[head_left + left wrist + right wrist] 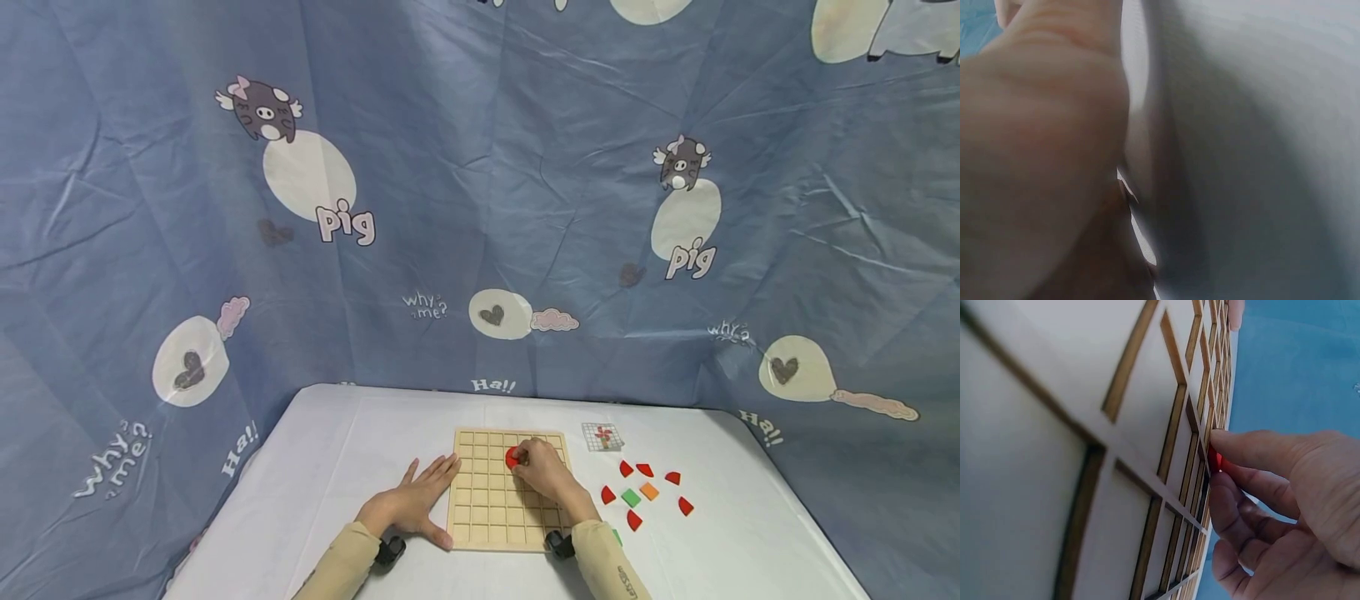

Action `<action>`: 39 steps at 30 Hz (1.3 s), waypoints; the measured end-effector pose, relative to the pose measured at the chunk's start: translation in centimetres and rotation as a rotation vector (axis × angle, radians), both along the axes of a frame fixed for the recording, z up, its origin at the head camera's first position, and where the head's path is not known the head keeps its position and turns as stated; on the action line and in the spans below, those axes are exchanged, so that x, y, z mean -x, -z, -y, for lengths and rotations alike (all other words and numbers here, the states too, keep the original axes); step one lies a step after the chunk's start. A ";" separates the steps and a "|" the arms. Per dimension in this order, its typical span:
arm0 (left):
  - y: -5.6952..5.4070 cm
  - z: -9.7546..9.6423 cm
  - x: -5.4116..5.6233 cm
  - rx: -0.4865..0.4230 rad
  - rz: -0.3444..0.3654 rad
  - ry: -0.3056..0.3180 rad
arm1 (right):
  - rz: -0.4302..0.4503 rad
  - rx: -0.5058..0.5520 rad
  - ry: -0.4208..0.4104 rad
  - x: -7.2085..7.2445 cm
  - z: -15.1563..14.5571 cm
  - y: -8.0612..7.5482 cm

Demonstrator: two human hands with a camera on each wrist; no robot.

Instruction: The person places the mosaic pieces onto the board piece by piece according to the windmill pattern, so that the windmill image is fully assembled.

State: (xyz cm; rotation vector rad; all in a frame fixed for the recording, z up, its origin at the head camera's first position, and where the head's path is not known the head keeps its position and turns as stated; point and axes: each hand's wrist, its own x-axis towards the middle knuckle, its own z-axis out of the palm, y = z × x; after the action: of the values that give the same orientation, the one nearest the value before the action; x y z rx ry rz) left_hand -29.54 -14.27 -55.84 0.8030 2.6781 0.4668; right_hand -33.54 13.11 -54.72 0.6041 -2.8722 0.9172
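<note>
A light wooden board point(480, 510) with a grid of square recesses lies on the white table. My right hand point(546, 472) reaches over its upper right part and pinches a red quarter-round piece point(1215, 460) between thumb and fingers, right at the board's surface. In the head view, red point(512, 458) shows to the left of these fingertips, partly hidden by them. My left hand point(414, 502) rests at the board's left edge with fingers spread and straight. The left wrist view shows only a blurred part of that hand point(1041, 137) close to the table.
Right of the board lie several loose red quarter-round pieces point(633, 521), a green square point(631, 497) and an orange square point(649, 491). Another green piece point(617, 537) is half hidden by the right sleeve. A gridded card point(592, 431) with a red pinwheel-like figure lies behind them.
</note>
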 end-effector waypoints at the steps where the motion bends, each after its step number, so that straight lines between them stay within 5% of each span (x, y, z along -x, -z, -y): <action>1: 0.0 0.0 0.0 0.001 -0.001 -0.001 | -0.003 -0.003 0.001 0.0 0.0 0.0; 39: 0.1 -0.1 -0.1 0.014 -0.009 -0.019 | -0.020 0.037 -0.011 0.0 0.1 -0.2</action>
State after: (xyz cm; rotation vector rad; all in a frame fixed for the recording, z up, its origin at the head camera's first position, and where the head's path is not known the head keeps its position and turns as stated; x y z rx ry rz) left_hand -29.48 -14.13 -55.92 0.7785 2.6958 0.4489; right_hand -33.53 12.98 -54.48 0.6230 -2.8310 0.9576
